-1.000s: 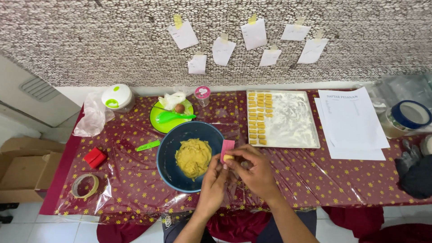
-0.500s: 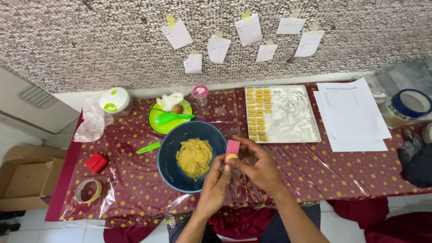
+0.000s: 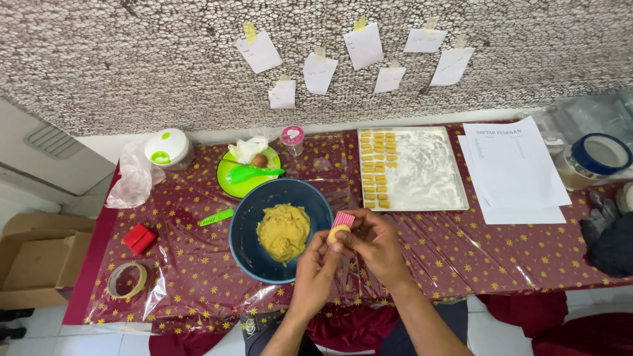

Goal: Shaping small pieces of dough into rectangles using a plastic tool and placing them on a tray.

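Both hands meet in front of me, just right of a dark blue bowl (image 3: pixel 247 254) that holds a lump of yellow dough (image 3: pixel 283 231). My right hand (image 3: pixel 374 247) grips a small pink ridged mould (image 3: pixel 342 221). A bit of yellow dough (image 3: pixel 338 231) sits against the mould's lower end. My left hand (image 3: pixel 315 270) comes up from below and its fingertips press on that dough. Behind the hands lies a floured metal tray (image 3: pixel 428 175) with several shaped yellow dough pieces (image 3: pixel 377 168) in rows along its left side.
A green plate (image 3: pixel 232 184) with a green spoon and an egg stands behind the bowl. A white-and-green chopper (image 3: pixel 166 146), red box (image 3: pixel 140 238), tape roll (image 3: pixel 127 280) and green knife (image 3: pixel 217 217) lie to the left. Paper sheets (image 3: pixel 514 168) and a blue-lidded tub (image 3: pixel 597 158) are at right.
My hands have stayed at the same spot beside the bowl, with the fingers working the dough on the pink mould. The view shifted slightly as my head moved.
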